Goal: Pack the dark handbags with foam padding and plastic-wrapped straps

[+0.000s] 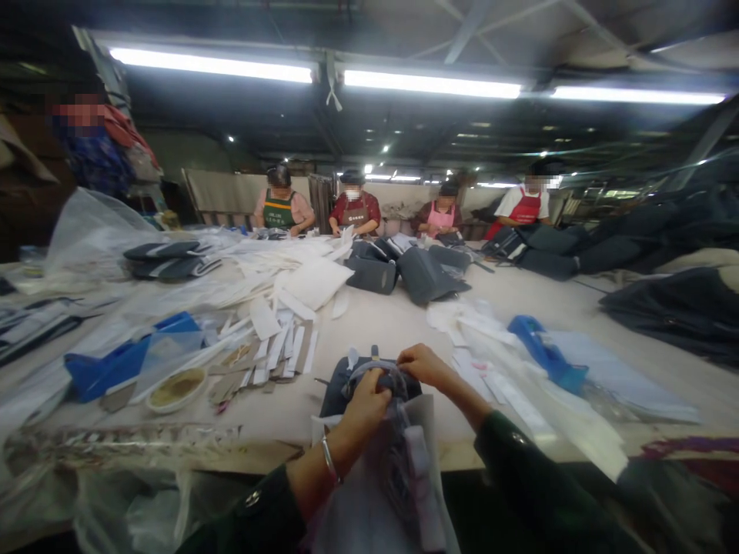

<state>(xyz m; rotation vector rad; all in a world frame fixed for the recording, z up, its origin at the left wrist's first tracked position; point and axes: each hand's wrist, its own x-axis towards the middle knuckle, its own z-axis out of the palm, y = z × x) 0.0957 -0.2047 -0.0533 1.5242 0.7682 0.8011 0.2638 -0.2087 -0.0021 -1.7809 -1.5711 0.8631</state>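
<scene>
Soft grey looped material [361,378] is pinched between the closed thumb and fingers of the left hand [368,400]; the right hand [426,365] is half curled at its far side, and whether anything is gripped there cannot be told. Beneath lies a dark grey fabric piece [333,396], near the edge of the pale table [340,331]. It could be dragged off by the long translucent sheet [352,508] hanging in front. Sideways space is hemmed in by loose white and grey strips [285,350], a shallow round dish [176,389] and a blue tape dispenser [546,355]; dark padded pieces [427,275] are heaped beyond.
</scene>
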